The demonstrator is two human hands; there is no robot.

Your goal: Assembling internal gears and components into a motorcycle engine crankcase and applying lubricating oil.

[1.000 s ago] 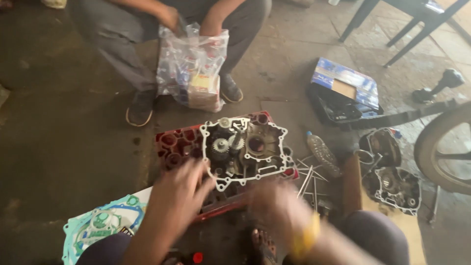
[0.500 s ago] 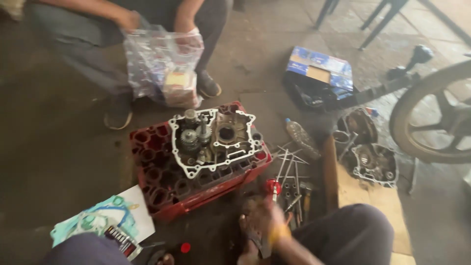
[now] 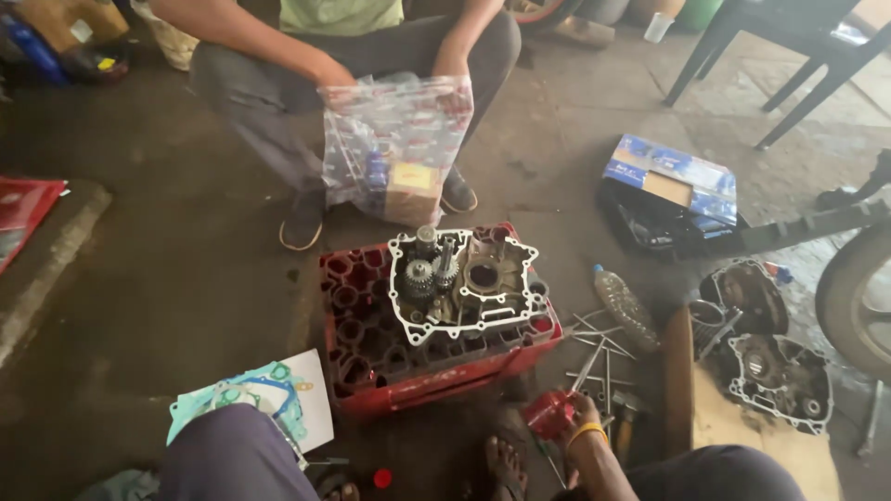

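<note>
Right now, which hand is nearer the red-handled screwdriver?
Right. The right hand grips the red-handled screwdriver just in front of the red crate; the left hand is out of view.

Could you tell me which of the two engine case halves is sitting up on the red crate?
The case half with the gears rests on the red crate, in front of the seated person. The other case half lies on cardboard at the right, near the wheel.

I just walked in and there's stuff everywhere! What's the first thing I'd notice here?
Probably the open engine case with its shiny gears, lying on top of a red crate in the middle of the floor. Just below the crate, the person's right hand has its grip on a red-handled screwdriver. Across from them, another person holds up a clear plastic bag of parts.
</note>
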